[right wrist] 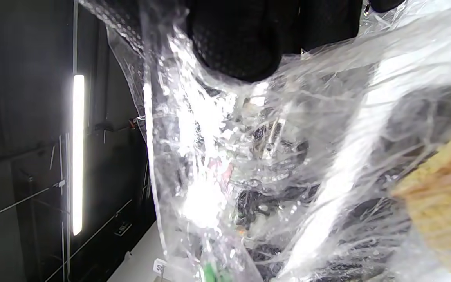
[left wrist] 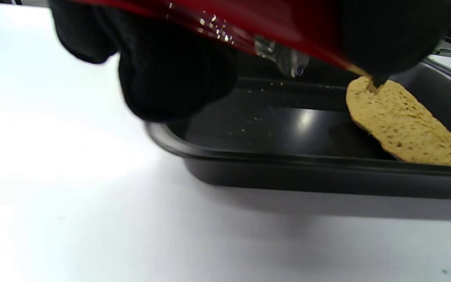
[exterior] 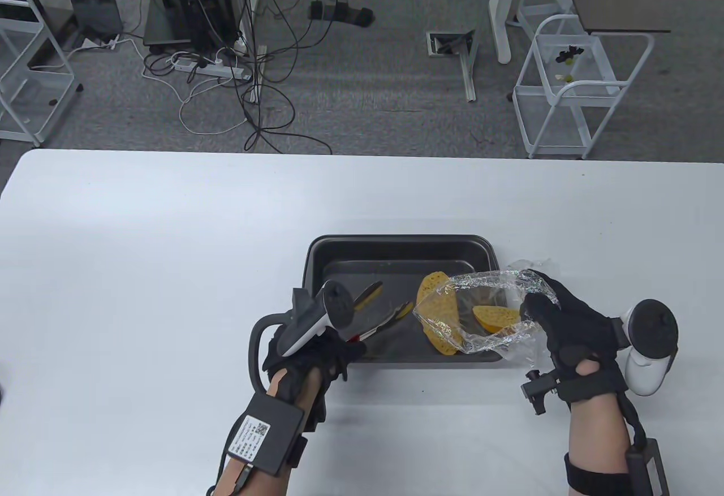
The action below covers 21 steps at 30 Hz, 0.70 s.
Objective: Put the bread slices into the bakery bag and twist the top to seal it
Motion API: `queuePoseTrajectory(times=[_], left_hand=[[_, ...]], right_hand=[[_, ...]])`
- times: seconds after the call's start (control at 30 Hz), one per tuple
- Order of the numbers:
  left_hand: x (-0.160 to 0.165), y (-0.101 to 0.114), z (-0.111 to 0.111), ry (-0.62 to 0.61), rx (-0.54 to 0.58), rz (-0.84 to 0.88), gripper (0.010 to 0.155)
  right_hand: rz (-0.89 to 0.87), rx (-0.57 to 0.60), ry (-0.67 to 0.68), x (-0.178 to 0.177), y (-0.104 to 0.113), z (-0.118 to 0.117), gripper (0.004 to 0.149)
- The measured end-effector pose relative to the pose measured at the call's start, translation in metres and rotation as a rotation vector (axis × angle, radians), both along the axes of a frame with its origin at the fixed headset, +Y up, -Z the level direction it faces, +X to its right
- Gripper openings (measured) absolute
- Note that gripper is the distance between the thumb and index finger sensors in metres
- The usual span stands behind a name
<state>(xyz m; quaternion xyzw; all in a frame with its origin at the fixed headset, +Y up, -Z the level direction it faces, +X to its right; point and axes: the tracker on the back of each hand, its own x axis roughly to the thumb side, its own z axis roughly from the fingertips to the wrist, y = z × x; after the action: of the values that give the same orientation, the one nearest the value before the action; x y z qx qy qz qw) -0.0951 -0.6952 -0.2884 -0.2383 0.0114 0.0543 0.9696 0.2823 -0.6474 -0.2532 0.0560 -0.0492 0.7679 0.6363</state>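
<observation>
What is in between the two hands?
In the table view, the black baking tray lies between the left hand and the right hand. Over it are tongs, bread slices and the clear bag.

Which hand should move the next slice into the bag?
Left. The left hand holds the tongs by the slice at the bag's mouth; the right hand has its grip on the bag.
</observation>
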Motion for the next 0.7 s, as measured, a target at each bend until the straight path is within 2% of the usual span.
queuePoseTrajectory(times=[0.17, 0.37, 0.5, 0.7], left_hand=[[0.017, -0.014, -0.023, -0.040, -0.062, 0.003, 0.091], [0.030, -0.039, -0.045, -0.058, -0.199, 0.105, 0.091], [0.034, -0.051, -0.053, -0.055, -0.260, 0.195, 0.093], [0.039, -0.053, -0.055, -0.059, -0.329, 0.250, 0.093]], right_hand=[[0.005, -0.018, 0.007, 0.000, -0.002, -0.001, 0.046], [-0.010, -0.028, -0.007, 0.006, -0.004, -0.002, 0.046], [-0.015, -0.033, -0.014, 0.009, -0.005, -0.002, 0.046], [-0.017, -0.038, -0.015, 0.010, -0.006, -0.002, 0.046]])
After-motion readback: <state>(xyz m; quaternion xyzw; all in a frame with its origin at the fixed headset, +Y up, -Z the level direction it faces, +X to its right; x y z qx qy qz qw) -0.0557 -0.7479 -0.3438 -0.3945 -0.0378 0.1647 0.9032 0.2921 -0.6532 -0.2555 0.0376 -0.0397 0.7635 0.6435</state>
